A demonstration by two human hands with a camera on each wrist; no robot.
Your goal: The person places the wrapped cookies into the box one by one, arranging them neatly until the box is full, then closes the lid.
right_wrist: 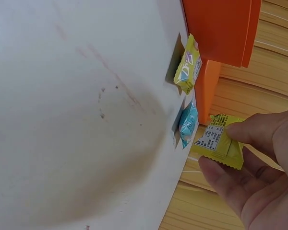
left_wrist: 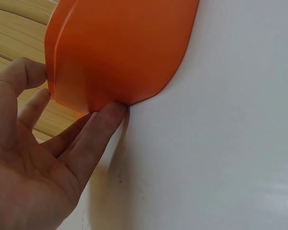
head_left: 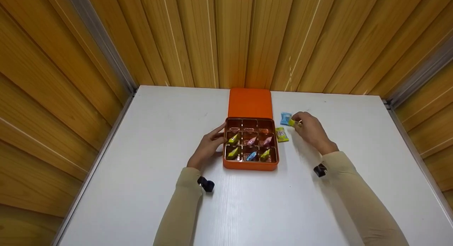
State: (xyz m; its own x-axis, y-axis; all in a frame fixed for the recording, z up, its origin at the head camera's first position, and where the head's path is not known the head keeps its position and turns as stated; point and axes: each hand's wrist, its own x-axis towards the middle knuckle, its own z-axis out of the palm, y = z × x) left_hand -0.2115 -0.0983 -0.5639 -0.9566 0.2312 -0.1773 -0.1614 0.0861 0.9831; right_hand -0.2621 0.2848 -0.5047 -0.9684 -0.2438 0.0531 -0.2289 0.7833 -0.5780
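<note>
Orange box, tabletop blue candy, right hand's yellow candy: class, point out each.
Orange box (head_left: 250, 166): head view, front wall.
Blue candy (right_wrist: 188, 124): right wrist view, wrapper's middle.
Yellow candy (right_wrist: 220, 141): right wrist view, printed face.

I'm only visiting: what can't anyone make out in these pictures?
Head: part of the held yellow candy, behind the right hand.
Left wrist: the inside of the orange box, hidden by its own side; the top edge cuts the box off.
Right wrist: the fine print on the held candy, too small to read.

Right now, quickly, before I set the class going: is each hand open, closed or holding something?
Left hand: open, touching the side of the orange box.
Right hand: closed, pinching a yellow wrapped candy.
</note>
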